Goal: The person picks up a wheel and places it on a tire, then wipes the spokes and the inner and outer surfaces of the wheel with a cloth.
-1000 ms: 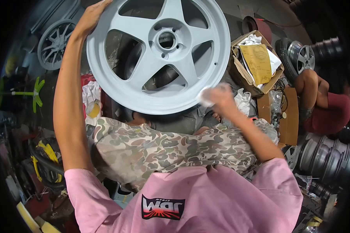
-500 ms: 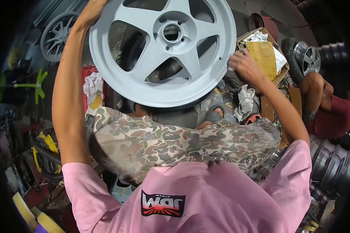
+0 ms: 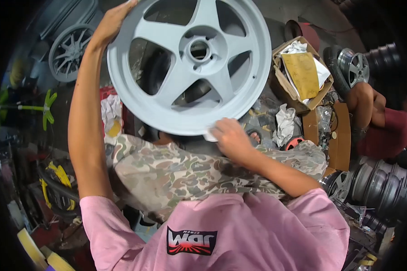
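A grey-white five-spoke car wheel rim [image 3: 167, 113] is propped up in front of my knees, its face toward me. My left hand [image 3: 114, 21] grips its outer edge at the upper left, fingers partly out of frame. Down at the bottom lip, my right hand [image 3: 230, 137] pinches a small white sheet [image 3: 211, 133] that looks like paper, pressed at the rim's edge. Most of that sheet is hidden under the fingers.
To the right stands a cardboard box [image 3: 306, 108] holding yellow sandpaper [image 3: 300, 74] and white paper. Crumpled white paper [image 3: 285, 123] lies on the floor beside it. Another person's leg [image 3: 362, 104] is at the right, near stacked metal wheels [image 3: 380, 183]. A multi-spoke wheel [image 3: 70, 53] leans at upper left.
My right hand has swept from the rim's right side down and left to its bottom lip. The rim sits slightly lower in view; my left hand keeps hold of its edge.
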The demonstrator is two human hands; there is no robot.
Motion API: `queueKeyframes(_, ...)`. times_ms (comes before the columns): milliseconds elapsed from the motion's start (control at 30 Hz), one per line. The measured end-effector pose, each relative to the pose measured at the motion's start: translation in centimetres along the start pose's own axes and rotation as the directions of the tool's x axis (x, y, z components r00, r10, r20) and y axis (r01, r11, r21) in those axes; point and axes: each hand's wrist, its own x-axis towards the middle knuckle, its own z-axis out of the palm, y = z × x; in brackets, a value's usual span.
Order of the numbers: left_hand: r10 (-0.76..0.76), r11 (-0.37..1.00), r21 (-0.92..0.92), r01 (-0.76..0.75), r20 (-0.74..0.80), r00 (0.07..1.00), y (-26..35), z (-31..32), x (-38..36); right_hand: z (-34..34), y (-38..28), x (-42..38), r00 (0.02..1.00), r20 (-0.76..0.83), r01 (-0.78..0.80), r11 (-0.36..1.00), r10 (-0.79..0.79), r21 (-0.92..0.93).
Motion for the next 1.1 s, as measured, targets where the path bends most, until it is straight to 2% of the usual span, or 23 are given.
queueKeyframes(67,-0.049,0.999,0.004,0.049,-0.035,0.998,1.9,1.5,-1.0,-0.3,6.2,-2.7,0.992,-0.124,0.008,0.982,-0.032,-0.19)
queueKeyframes(100,-0.083,0.996,0.008,0.084,-0.038,0.996,2.2,1.5,-1.1,-1.5,8.8,-3.1,0.993,-0.063,-0.107,0.974,0.096,-0.198)
queueKeyframes(200,-0.054,0.996,-0.076,0.046,-0.096,0.994,2.2,2.0,-1.6,-3.7,15.0,0.0,0.938,-0.299,-0.271,0.908,0.175,-0.319)
queueKeyframes(233,-0.151,0.988,-0.028,0.15,-0.079,0.985,3.2,1.9,-2.0,-3.9,16.7,1.7,0.895,-0.395,-0.338,0.89,0.204,-0.306)
queueKeyframes(267,-0.089,0.996,-0.027,0.086,-0.122,0.989,3.2,2.3,-2.2,-4.0,18.2,3.4,0.85,-0.456,-0.409,0.875,0.264,-0.257)
queueKeyframes(333,-0.152,0.987,0.034,0.158,-0.121,0.981,4.4,2.5,-2.7,-4.6,20.0,7.2,0.724,-0.604,-0.522,0.837,0.334,-0.164)
queueKeyframes(367,-0.168,0.983,0.058,0.175,-0.108,0.98,5.1,2.7,-3.0,-5.1,21.0,9.0,0.718,-0.615,-0.519,0.84,0.327,-0.16)
queueKeyframes(433,-0.16,0.984,0.065,0.168,-0.111,0.981,5.2,2.9,-3.0,-6.2,22.4,12.9,0.571,-0.732,-0.608,0.791,0.372,-0.072)
queueKeyframes(467,-0.143,0.985,0.082,0.154,-0.128,0.981,5.2,3.1,-3.0,-7.0,23.0,15.3,0.56,-0.752,-0.588,0.806,0.346,-0.067)
queueKeyframes(500,-0.123,0.992,0.022,0.126,-0.129,0.984,4.9,3.4,-2.9,-7.8,23.3,17.7,0.549,-0.77,-0.569,0.82,0.324,-0.061)
queueKeyframes(567,-0.129,0.988,0.062,0.138,-0.14,0.982,5.0,3.3,-3.0,-9.9,20.9,23.3,0.583,-0.761,-0.487,0.872,0.285,-0.047)
queueKeyframes(600,-0.139,0.984,0.094,0.154,-0.149,0.979,5.2,3.3,-2.9,-10.1,19.4,26.3,0.566,-0.817,-0.27,0.961,0.111,-0.056)
queueKeyframes(633,-0.183,0.973,0.111,0.202,-0.154,0.971,5.4,3.0,-3.0,-10.0,17.3,29.0,0.555,-0.832,-0.113,0.989,-0.016,-0.094)
queueKeyframes(667,-0.179,0.974,0.114,0.197,-0.148,0.973,5.3,2.9,-3.1,-10.3,14.1,30.9,0.617,-0.781,0.038,0.994,-0.103,-0.102)
queueKeyframes(733,-0.15,0.972,0.146,0.182,-0.208,0.966,4.9,2.7,-3.2,-9.1,9.9,34.2,0.515,-0.718,0.345,0.88,-0.468,-0.326)
queueKeyframes(767,-0.148,0.973,0.148,0.179,-0.199,0.969,4.8,2.4,-3.2,-9.6,8.0,34.4,0.474,-0.654,0.419,0.805,-0.589,-0.421)
queueKeyframes(800,-0.18,0.967,0.148,0.209,-0.184,0.966,4.7,2.0,-3.2,-9.6,7.9,34.5,0.563,-0.592,0.44,0.815,-0.577,-0.376)
queueKeyframes(867,-0.211,0.962,0.144,0.232,-0.152,0.966,4.7,1.9,-3.1,-9.9,11.4,34.8,0.63,-0.587,0.363,0.861,-0.509,-0.356)
queueKeyframes(900,-0.19,0.969,0.133,0.21,-0.145,0.971,5.1,2.2,-3.0,-10.3,13.5,33.6,0.648,-0.67,0.213,0.931,-0.363,-0.298)
queueKeyframes(967,-0.171,0.979,0.082,0.185,-0.148,0.974,5.2,2.5,-3.0,-10.5,18.3,29.2,0.615,-0.783,-0.075,0.982,-0.09,-0.172)
queueKeyframes(1033,-0.168,0.98,0.077,0.181,-0.156,0.973,4.2,2.0,-2.5,-7.9,23.0,22.3,0.509,-0.846,-0.317,0.949,0.16,-0.011)
queueKeyframes(1067,-0.169,0.98,0.075,0.184,-0.175,0.97,3.7,1.8,-2.2,-6.9,22.8,17.6,0.523,-0.787,-0.458,0.887,0.328,0.066)
queueKeyframes(1100,-0.169,0.976,0.108,0.19,-0.177,0.97,3.8,1.7,-2.2,-4.6,22.8,13.3,0.506,-0.766,-0.545,0.835,0.397,0.073)
